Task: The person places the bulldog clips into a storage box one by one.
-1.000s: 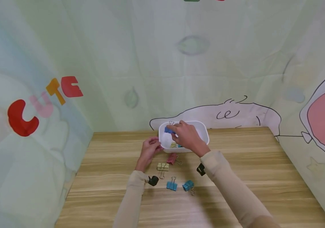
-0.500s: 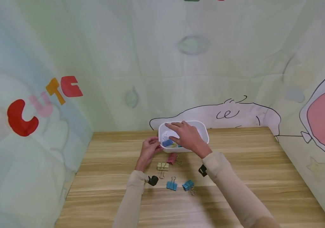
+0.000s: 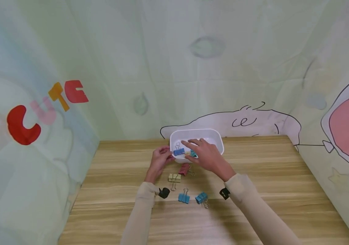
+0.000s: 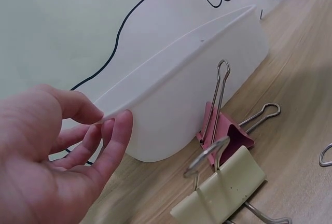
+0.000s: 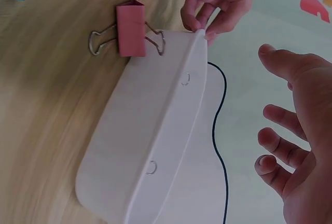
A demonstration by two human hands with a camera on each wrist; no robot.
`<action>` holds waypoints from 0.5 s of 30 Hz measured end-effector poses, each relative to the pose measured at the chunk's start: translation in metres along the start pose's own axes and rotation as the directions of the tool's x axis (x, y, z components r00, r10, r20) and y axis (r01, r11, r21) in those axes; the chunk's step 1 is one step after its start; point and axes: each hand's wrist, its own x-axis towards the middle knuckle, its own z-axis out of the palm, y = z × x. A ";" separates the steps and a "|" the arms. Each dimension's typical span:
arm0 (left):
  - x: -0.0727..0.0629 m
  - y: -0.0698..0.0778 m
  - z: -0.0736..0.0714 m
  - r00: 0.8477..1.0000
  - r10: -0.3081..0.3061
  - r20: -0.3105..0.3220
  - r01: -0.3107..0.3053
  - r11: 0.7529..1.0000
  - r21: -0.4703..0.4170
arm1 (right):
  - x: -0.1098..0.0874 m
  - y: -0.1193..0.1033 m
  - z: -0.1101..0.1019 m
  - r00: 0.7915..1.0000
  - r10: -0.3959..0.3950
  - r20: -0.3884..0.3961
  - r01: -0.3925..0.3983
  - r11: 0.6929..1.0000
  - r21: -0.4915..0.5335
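Note:
A white plastic box (image 3: 197, 130) stands at the table's back edge. My left hand (image 3: 159, 161) pinches its left end, thumb and fingers at the rim (image 4: 155, 92) in the left wrist view. Over the box, my right hand (image 3: 208, 157) has its fingers spread and holds nothing; the right wrist view shows the hand (image 5: 306, 130) apart from the rim. Inside lie a blue binder clip (image 3: 179, 151) at the left, and a teal binder clip (image 3: 193, 153) and a yellowish clip (image 3: 187, 153), both partly hidden by the right hand.
In front of the box, a red-pink binder clip (image 3: 184, 169) and a pale yellow binder clip (image 3: 174, 178) lie on the wooden table (image 3: 116, 211). Nearer are two blue binder clips, one left (image 3: 184, 198) and one right (image 3: 201, 198). A printed curtain (image 3: 125, 85) hangs behind.
The right hand has let go of the blue binder clip, which now rests in the box's left part. That hand has since shifted right and nearer. The left hand keeps its place.

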 end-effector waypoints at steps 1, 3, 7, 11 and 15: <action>0.000 0.000 0.000 1.000 0.000 -0.001 0.000 1.000 0.000 | -0.004 0.000 0.001 1.000 0.000 0.001 0.000 1.000 0.000; 0.000 -0.001 -0.001 1.000 -0.001 -0.004 0.001 1.000 0.001 | -0.011 0.001 0.004 1.000 -0.002 -0.007 0.002 1.000 0.008; 0.001 0.000 -0.002 1.000 -0.006 -0.009 0.006 1.000 0.003 | -0.026 0.003 0.010 0.999 -0.018 -0.049 0.020 0.999 0.030; 0.002 0.001 -0.002 1.000 -0.013 0.002 0.013 1.000 0.000 | -0.043 0.006 0.018 0.995 -0.045 -0.092 0.049 0.998 0.040; 0.003 0.000 -0.001 1.000 -0.018 0.010 0.018 1.000 -0.001 | -0.065 0.008 0.025 0.996 -0.056 -0.064 0.060 0.996 0.062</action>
